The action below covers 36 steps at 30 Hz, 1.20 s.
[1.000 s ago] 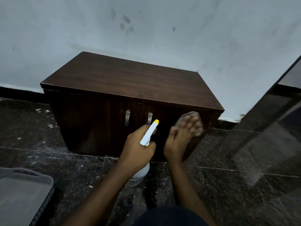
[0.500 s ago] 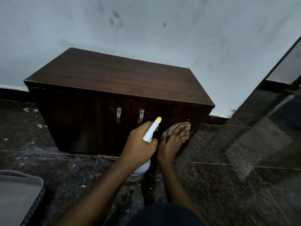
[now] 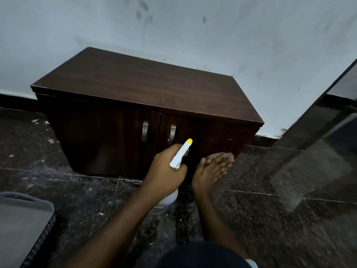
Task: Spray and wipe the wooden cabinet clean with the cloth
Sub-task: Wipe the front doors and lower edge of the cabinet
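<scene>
Wall (image 3: pixel 193 35): pale and smudged, with a few dark marks high up; it fills the far part of the view behind the cabinet.
Floor (image 3: pixel 251 219): dark speckled stone tiles with thin pale joints and white flecks scattered on the left side.
Cabinet (image 3: pixel 144 88): low, dark brown wood, standing on the floor with its back to the wall. It has a flat top and two closed doors facing near.
Dark panel (image 3: pixel 318 142): a glossy black surface that runs up the right side of the view, well apart from the cabinet.
Basket (image 3: pixel 19 219): grey, with a mesh-like side, at the near left corner and partly cut off by the edge.
Left hand (image 3: pixel 166 171): in front of the right door, with its fingers curled tight round the neck of the spray bottle.
Right hand (image 3: pixel 210 171): just right of the left hand, low on the right door. Its fingers lie straight and close together, pressing the cloth flat against the wood.
Spray bottle (image 3: pixel 181 151): white, with a yellow nozzle tip pointing up and far toward the right door. Its round body shows below the left hand, near the floor.
Cloth (image 3: pixel 220 156): brownish and crumpled, showing past the right fingertips, against the lower right corner of the cabinet front.
Handles (image 3: pixel 145 131): two short metal pulls, one on each door, either side of the centre gap.
</scene>
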Motion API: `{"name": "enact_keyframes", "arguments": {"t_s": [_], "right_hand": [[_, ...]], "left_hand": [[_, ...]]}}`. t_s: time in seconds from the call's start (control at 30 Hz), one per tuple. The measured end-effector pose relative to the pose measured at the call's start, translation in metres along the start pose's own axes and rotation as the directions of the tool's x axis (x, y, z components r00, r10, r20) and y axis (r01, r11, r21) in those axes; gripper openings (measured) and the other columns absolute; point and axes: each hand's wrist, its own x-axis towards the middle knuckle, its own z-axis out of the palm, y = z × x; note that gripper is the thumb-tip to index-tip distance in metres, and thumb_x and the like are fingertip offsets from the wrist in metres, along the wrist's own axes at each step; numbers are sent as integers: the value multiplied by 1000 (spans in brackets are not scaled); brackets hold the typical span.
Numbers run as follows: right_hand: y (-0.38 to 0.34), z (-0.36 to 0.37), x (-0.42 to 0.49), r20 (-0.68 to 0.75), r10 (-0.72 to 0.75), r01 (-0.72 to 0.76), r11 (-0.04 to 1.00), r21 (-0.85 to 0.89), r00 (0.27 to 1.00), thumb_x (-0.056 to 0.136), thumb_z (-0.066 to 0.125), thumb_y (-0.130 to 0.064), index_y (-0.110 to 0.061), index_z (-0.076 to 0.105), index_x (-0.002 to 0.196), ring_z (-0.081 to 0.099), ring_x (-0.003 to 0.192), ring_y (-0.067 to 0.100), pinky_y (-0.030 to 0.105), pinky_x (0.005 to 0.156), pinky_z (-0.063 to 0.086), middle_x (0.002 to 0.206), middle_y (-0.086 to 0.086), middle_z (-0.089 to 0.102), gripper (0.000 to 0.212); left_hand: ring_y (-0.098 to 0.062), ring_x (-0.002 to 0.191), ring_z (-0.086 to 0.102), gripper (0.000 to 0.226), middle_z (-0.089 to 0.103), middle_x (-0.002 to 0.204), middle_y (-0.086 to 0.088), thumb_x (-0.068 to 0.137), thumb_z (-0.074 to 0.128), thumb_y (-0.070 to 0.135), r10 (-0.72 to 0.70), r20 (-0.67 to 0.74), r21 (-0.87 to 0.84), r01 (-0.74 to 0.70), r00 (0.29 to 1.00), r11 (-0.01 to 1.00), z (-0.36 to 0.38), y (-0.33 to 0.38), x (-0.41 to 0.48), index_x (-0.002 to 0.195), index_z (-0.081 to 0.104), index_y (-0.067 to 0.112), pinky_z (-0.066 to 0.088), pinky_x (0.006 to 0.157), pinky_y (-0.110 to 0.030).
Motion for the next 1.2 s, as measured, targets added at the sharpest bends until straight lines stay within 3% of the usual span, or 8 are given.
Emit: {"name": "enact_keyframes", "arguments": {"t_s": [0.13,0.3,0.43,0.57,0.83,1.03,1.13,1.2], "right_hand": [[-14,-22,25,-81,-51,59,994,88,995,105,35,-34,-7,-6,162,-14,156,41,62,124,1,168,23,-18,76],[-56,-48,71,-300,-197,238,965,107,933,105,39,-34,-8,1,163,-11,157,29,42,126,-10,170,19,-7,73],[-36,-14,18,-160,-122,146,978,147,980,108,33,-31,-2,0,162,-9,157,37,52,127,0,168,26,-10,69],[-9,2,-24,61,-34,20,976,217,998,112,34,-25,-16,-15,158,-28,152,19,51,127,-3,167,16,-26,68],[-72,-54,68,-365,-184,301,907,295,913,112,32,-34,-6,-7,162,-15,158,20,29,126,-10,171,4,-11,69],[-38,-6,15,-106,3,25,965,260,994,107,49,-31,1,-3,162,-10,158,34,41,128,-4,169,20,-14,83],[1,8,-17,44,174,-177,909,378,984,110,44,-27,-5,-7,162,-12,158,28,13,120,-6,168,15,-21,77],[22,8,-34,204,362,-416,792,447,909,112,37,-25,-9,-7,163,-8,158,24,14,120,1,170,11,-19,69]], "left_hand": [[-21,75,65,37,72,94,-9,87,62,-5,31,1,4,-31,1000,1000,-8,6,2,115,70,18,51,60,-24],[-30,86,66,39,72,101,-16,85,61,-8,10,-35,-34,-11,999,999,-6,7,-3,115,70,15,54,72,-41],[-11,89,67,40,74,101,-2,81,60,-11,-10,-78,-51,6,997,999,-1,8,-2,111,72,13,54,72,-25],[-1,78,64,40,73,97,3,82,60,-11,-5,-43,-45,3,999,999,3,8,-4,110,71,15,47,64,-12],[-4,67,60,40,73,99,1,85,60,-11,-64,-37,-39,63,997,997,3,-4,-11,112,71,15,44,59,-14],[-5,78,66,39,74,100,5,83,61,-9,-67,-41,-19,67,997,998,-1,-3,-8,110,71,17,50,62,-19],[-7,77,65,38,74,97,0,83,61,-10,-71,-33,-1,71,997,997,1,-7,-11,109,71,17,50,63,-23],[-25,79,65,38,72,94,-12,84,60,-10,-87,-29,-5,87,996,996,1,-10,-14,109,71,17,54,67,-40]]}}
